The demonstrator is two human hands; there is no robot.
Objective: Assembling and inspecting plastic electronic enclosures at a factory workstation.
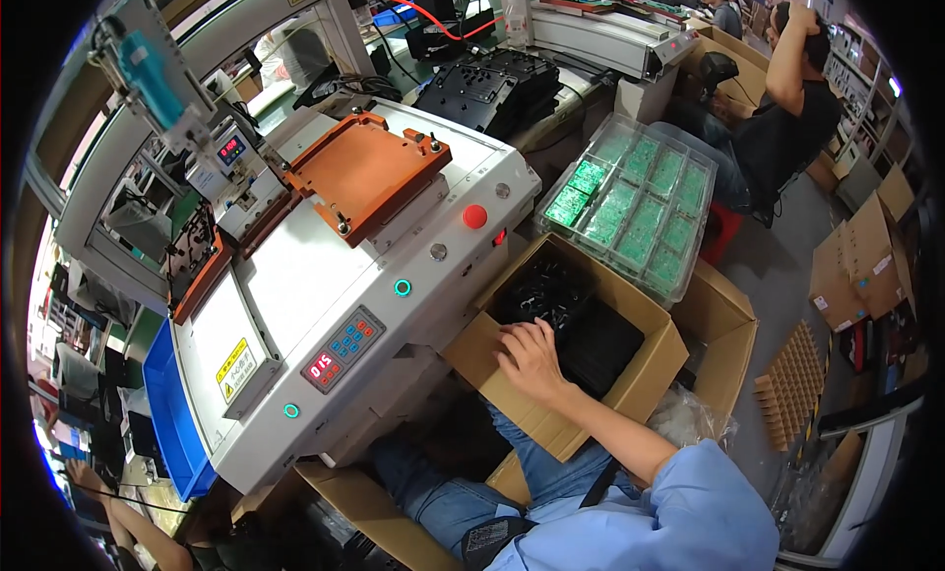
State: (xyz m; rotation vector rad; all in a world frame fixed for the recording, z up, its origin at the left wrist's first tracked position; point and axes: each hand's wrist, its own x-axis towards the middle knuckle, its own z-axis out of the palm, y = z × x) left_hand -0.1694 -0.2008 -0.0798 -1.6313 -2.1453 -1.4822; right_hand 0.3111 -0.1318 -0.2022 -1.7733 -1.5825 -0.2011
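My right hand (532,362) reaches from the lower right over the near-left edge of an open cardboard box (645,310). Its fingers are apart and slightly bent, and I see nothing held in them. Just beyond the fingertips, a heap of small black parts (543,290) fills one side of the box; their exact kind is too small to make out. Flat black pieces (600,347) are stacked beside the heap, close to my wrist. My left hand does not show.
A white bench machine (325,276) with an orange fixture plate (359,167) and red button (474,217) stands left. Clear trays of green circuit boards (630,192) lie behind the box. A blue bin (169,404) is far left. Other people (787,118) sit nearby.
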